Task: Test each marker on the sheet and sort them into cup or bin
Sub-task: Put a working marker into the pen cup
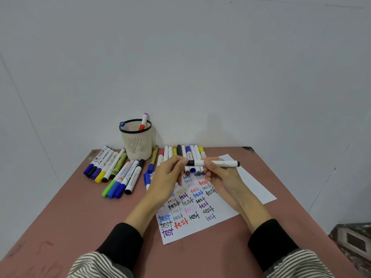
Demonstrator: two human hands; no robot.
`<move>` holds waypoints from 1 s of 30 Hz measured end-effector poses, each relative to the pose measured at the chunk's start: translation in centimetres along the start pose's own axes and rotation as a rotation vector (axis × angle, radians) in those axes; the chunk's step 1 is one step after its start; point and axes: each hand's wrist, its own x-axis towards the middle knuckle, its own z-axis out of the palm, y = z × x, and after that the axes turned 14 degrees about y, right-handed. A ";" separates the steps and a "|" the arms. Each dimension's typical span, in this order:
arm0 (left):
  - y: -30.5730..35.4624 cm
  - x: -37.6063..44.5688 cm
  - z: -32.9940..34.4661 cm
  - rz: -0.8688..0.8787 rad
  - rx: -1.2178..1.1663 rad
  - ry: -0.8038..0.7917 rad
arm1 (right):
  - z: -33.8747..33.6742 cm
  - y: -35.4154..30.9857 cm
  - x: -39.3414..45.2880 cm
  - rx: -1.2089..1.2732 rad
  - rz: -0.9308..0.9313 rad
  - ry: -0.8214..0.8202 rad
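Black-capped marker (213, 163) held level above the sheet (192, 205): my right hand (217, 176) grips the white barrel while my left hand (170, 173) pinches the cap end. I judge this the uncapping step; next comes a straight pull, then a stroke on bare paper. The cup (137, 140) waits behind.

both hands (197, 174) holding black marker (213, 163) above sheet (200, 223), cup (137, 140) behind

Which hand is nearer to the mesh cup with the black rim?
Left. The left hand is just right of and below the cup; the right hand is farther right, over the sheet.
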 end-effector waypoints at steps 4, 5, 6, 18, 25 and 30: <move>1.8 0.6 -0.4 -0.050 -0.227 0.194 | 0.5 0.4 0.0 0.163 0.064 0.047; 2.3 0.7 -0.9 -0.056 -0.256 0.263 | 0.4 0.5 0.1 0.163 0.059 0.092; 2.6 0.8 -1.5 -0.047 -0.273 0.333 | 0.2 0.8 0.3 0.097 0.021 0.159; 3.8 5.5 -8.9 0.428 0.279 0.917 | 2.8 5.2 1.7 -1.135 -0.511 0.187; 2.8 11.4 -11.3 0.177 0.938 0.594 | 2.2 5.4 1.8 -1.264 -0.493 0.114; 2.0 9.3 -8.8 0.214 0.850 0.616 | 2.0 5.6 2.0 -1.289 -0.484 0.107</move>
